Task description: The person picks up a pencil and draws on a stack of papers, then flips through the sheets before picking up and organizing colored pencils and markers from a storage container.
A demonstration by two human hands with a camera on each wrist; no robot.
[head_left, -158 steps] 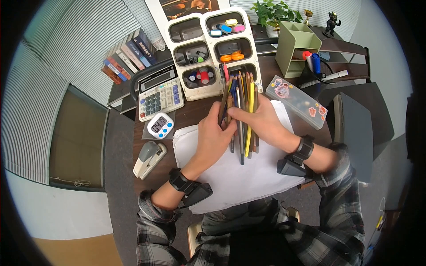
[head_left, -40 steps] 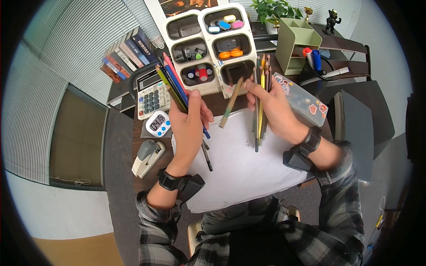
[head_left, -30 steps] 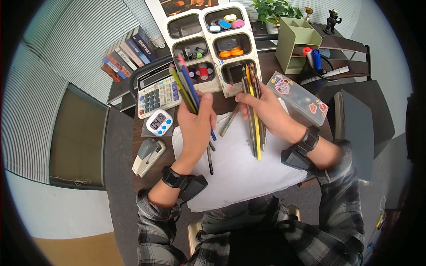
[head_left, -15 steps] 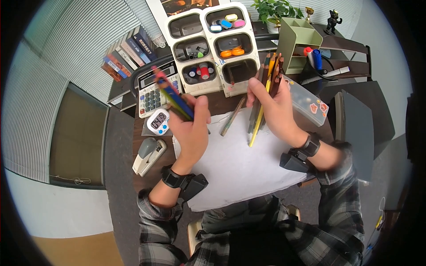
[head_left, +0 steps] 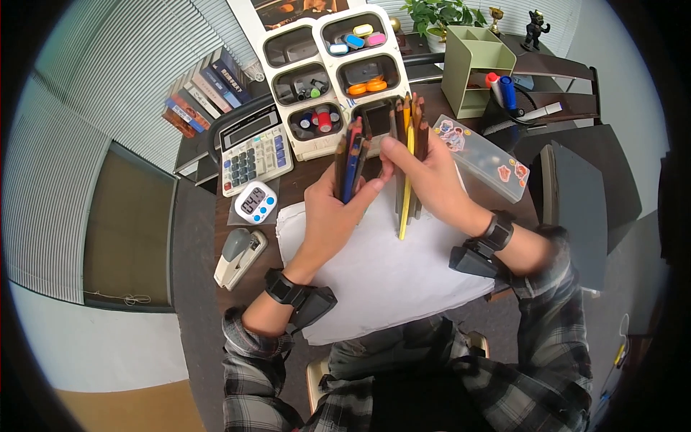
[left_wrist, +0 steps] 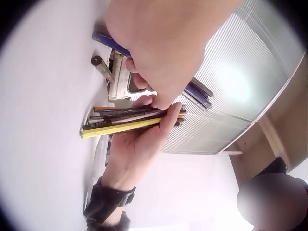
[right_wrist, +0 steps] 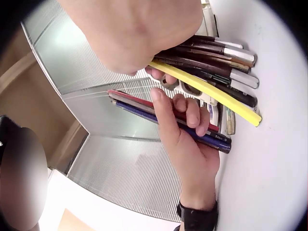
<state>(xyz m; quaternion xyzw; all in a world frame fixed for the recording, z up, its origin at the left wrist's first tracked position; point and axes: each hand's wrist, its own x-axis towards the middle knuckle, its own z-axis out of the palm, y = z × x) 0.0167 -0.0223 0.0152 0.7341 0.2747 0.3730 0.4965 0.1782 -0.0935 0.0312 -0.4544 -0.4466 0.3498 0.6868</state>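
My left hand grips a small bunch of coloured pencils, blue and red among them, points up. Close beside it, my right hand holds a larger bunch of mostly dark pencils, with a long yellow pencil at its near side. Both bunches are over the white paper. The fingertips of the two hands meet or overlap between the bunches in the head view. A loose short pencil lies on the paper, mostly hidden by the hands in the head view.
Behind the hands stands a white organizer with erasers, clips and small items in its compartments. A calculator, timer and stapler line the left. A stickered pencil case, green holder and pen cup are right.
The single bunch became two, one per hand, and a pencil dropped onto the paper. In the last half second my left hand swung right, its pencils turning upright beside the right hand.
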